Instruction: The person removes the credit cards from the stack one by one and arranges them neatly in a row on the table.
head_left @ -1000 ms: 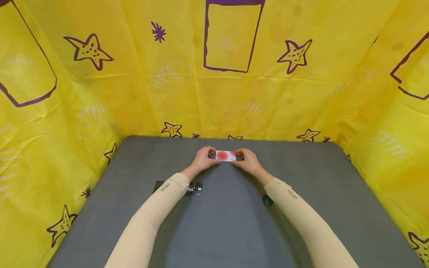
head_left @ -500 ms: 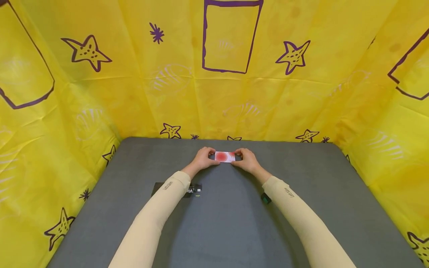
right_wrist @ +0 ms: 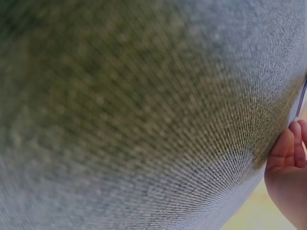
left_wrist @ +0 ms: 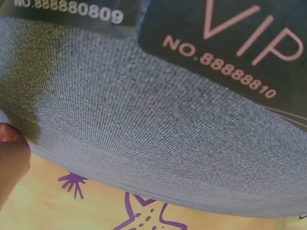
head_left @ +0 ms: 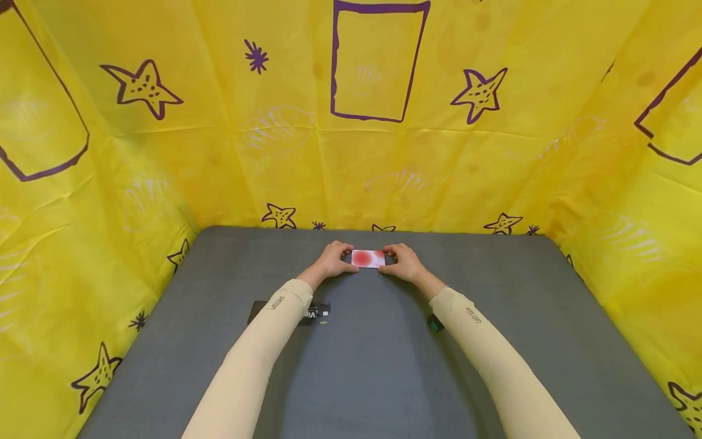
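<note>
A small white card with red round prints (head_left: 368, 258) is held near the back of the table, its long side running left to right. My left hand (head_left: 331, 260) pinches its left end between thumb and fingers. At the opposite end, my right hand (head_left: 406, 263) grips it the same way. Only part of the left hand (left_wrist: 12, 160) shows at the edge of the left wrist view, and the card is out of sight there. The right wrist view catches the right hand (right_wrist: 290, 172) at its edge, also without the card.
Black VIP cards (head_left: 318, 313) lie on the grey table (head_left: 373, 366), partly under my left forearm. Two such cards, one numbered dark card (left_wrist: 62, 14) and one VIP card (left_wrist: 230, 48), appear close up in the left wrist view. Yellow cloth (head_left: 367, 164) walls the back and sides.
</note>
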`<state>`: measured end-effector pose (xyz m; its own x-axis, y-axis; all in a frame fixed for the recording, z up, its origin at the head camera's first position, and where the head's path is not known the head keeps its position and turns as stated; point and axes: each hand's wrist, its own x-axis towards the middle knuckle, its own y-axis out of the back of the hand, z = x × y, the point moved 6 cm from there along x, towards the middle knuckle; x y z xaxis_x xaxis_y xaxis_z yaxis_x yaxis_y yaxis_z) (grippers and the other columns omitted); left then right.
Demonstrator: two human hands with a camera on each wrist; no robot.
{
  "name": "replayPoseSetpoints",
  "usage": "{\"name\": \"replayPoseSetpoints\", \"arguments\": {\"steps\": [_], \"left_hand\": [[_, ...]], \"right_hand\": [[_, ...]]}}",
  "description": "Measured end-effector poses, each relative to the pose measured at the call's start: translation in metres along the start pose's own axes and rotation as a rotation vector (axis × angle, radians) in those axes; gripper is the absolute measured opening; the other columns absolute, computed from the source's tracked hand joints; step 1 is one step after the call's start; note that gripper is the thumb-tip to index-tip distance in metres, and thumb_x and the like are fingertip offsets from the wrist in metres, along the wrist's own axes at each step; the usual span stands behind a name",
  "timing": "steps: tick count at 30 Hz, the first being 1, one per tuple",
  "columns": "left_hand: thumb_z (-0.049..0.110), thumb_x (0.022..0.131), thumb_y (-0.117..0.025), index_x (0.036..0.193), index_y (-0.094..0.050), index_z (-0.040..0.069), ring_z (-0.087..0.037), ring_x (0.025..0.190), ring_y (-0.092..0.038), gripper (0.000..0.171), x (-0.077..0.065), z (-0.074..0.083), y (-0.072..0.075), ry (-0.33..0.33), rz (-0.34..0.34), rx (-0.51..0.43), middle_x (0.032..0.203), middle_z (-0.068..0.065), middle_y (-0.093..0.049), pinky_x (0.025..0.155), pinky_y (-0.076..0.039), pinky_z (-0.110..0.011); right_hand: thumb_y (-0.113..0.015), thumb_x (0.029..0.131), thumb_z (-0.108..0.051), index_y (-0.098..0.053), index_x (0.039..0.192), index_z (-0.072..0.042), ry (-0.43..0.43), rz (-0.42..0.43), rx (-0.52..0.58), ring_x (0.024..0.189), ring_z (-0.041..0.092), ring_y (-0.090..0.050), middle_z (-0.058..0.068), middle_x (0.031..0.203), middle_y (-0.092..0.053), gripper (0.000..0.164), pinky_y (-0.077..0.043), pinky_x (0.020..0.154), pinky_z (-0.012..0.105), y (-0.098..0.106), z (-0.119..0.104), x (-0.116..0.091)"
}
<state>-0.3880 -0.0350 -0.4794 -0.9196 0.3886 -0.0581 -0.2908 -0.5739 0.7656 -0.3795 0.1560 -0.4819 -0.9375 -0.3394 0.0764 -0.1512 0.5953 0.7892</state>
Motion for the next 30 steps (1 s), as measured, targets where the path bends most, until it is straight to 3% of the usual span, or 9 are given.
{"name": "replayPoseSetpoints", "arguments": {"steps": [15, 21, 24, 30], "left_hand": [[0.025, 0.085, -0.077, 0.133, -0.057, 0.003, -0.03, 0.113, -0.044, 0.057, 0.0025, -0.0032, -0.0018, 0.007, -0.028, -0.004, 0.119, -0.016, -0.051, 0.101, -0.038, -0.041], [0.033, 0.084, -0.078, 0.131, -0.058, 0.004, -0.029, 0.112, -0.044, 0.059, 0.0083, -0.0094, -0.0044, -0.023, -0.027, -0.003, 0.117, -0.014, -0.051, 0.101, -0.039, -0.039], [0.027, 0.085, -0.077, 0.133, -0.057, 0.003, -0.03, 0.115, -0.044, 0.056, 0.0035, -0.0036, -0.0024, 0.008, -0.035, -0.003, 0.12, -0.015, -0.051, 0.103, -0.037, -0.041], [0.025, 0.087, -0.075, 0.132, -0.057, 0.004, -0.027, 0.112, -0.044, 0.053, 0.001, -0.0018, -0.0023, -0.001, -0.017, 0.036, 0.119, -0.013, -0.051, 0.101, -0.039, -0.039]], "right_hand": [[-0.078, 0.082, -0.022, -0.058, 0.129, 0.003, -0.016, -0.047, 0.034, 0.098, 0.031, -0.05, 0.018, 0.11, -0.054, 0.056, -0.042, 0.09, 0.044, -0.0001, -0.0022, -0.0007], [-0.078, 0.083, -0.022, -0.058, 0.127, 0.003, -0.009, -0.046, 0.037, 0.096, 0.031, -0.049, 0.017, 0.109, -0.054, 0.054, -0.041, 0.088, 0.043, 0.0004, -0.002, -0.0014], [-0.077, 0.084, -0.022, -0.058, 0.126, 0.003, -0.006, -0.045, 0.034, 0.096, 0.03, -0.049, 0.017, 0.108, -0.054, 0.053, -0.041, 0.088, 0.042, 0.0004, -0.002, -0.0016], [-0.078, 0.084, -0.023, -0.059, 0.127, 0.002, -0.013, -0.041, 0.032, 0.096, 0.03, -0.049, 0.016, 0.108, -0.054, 0.053, -0.041, 0.088, 0.042, -0.0003, -0.001, -0.0022]]}}
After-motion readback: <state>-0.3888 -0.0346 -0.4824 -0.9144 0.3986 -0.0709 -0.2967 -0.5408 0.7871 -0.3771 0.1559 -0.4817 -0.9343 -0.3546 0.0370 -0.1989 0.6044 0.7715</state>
